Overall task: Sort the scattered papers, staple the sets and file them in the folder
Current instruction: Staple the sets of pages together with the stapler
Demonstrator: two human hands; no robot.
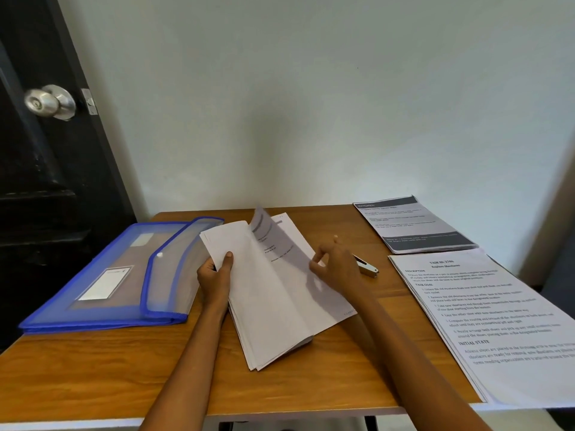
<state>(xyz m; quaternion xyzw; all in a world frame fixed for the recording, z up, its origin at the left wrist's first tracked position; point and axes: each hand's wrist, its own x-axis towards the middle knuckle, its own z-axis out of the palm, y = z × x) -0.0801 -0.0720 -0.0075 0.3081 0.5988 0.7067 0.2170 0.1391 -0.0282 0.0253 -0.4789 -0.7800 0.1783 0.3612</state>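
sorting step, by the look of it: left hand grips the paper stack mid-table, right hand pinches a lifted sheet; next likely drop it on a sorted pile, stapler and folder wait.

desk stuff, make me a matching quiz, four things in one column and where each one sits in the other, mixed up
Things
1. folder
2. stapler
3. dark-banded sheet
4. paper stack

Places
A. back right corner of the table
B. middle, held by both hands
C. left side of the table
D. just behind the right hand

Pairs: 1-C, 2-D, 3-A, 4-B
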